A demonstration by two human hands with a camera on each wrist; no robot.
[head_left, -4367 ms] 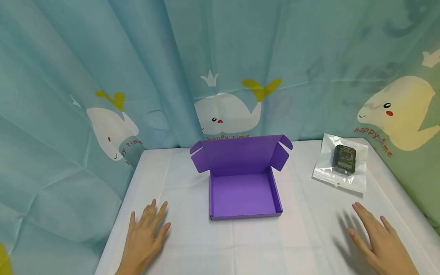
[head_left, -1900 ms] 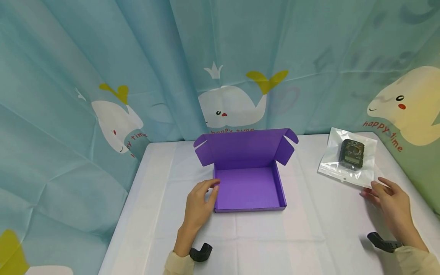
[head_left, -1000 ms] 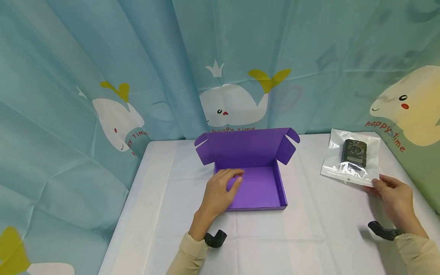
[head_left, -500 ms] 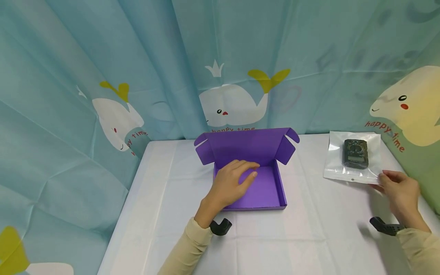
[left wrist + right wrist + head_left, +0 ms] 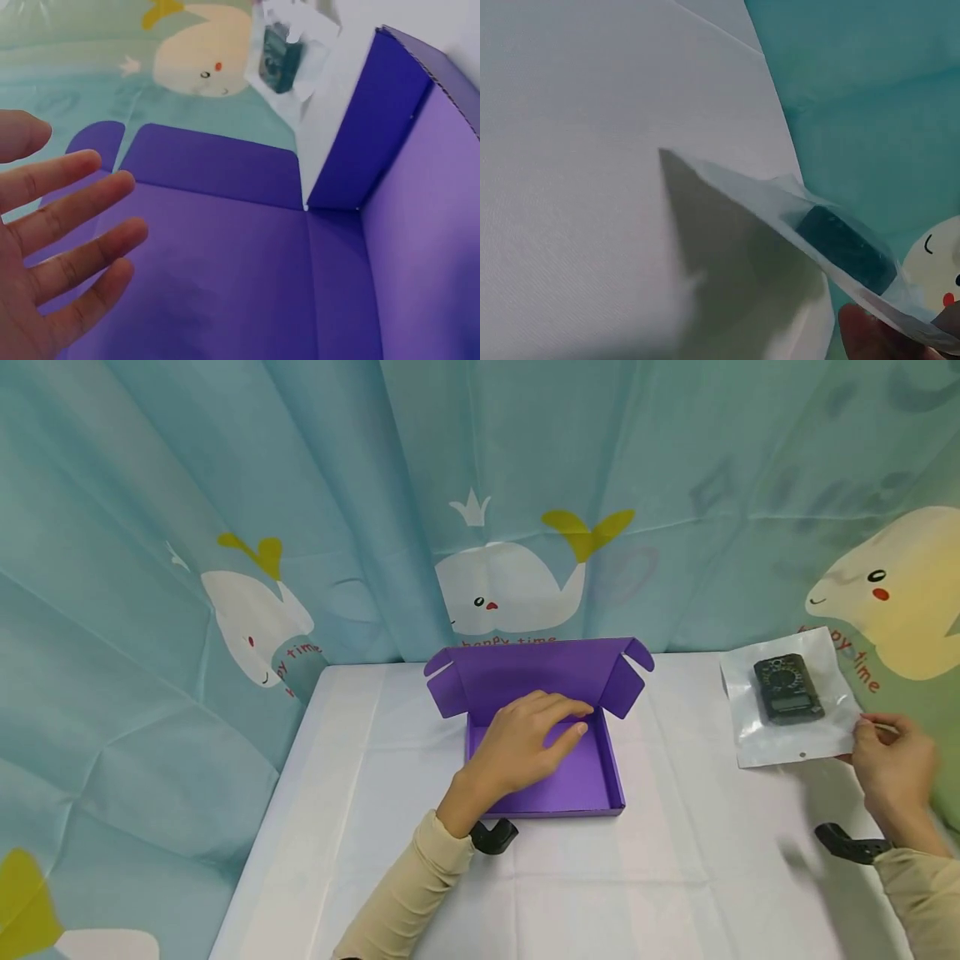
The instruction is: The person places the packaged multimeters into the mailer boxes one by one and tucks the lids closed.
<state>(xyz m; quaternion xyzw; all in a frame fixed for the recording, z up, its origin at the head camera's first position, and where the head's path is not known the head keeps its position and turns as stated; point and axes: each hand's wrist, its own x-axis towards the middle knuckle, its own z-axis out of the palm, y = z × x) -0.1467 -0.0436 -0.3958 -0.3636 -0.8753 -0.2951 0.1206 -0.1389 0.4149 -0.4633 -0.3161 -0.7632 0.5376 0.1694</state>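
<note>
Two hands working over a white table [image 5: 390,793], whale-print curtain [image 5: 225,485] hanging behind it. Largest item on the table is sitting mid-table: a purple box [image 5: 592,777], lid flap standing upright at the far side, side tabs angling out. Left hand [image 5: 525,745] is hovering over the box interior — fingers straight and slightly spread, holding nothing; left wrist view is showing the fingers [image 5: 67,225] fanning apart above the purple floor, contact with the floor not resolvable. Right hand [image 5: 892,768] is sitting near the table's right edge, pinching the near right corner of a clear plastic bag [image 5: 772,747] between thumb and fingertips. Bag is tilting up off the table, lifted at the pinched corner — right wrist view is showing it raised with its shadow falling on the cloth below. Inside the bag, a small dark multimeter [image 5: 787,690] is lying toward the far end. Bag is staying well apart from the box, to its right. Beige sleeves are covering both forearms; a black wrist mount [image 5: 491,837] is showing under the left wrist.
</note>
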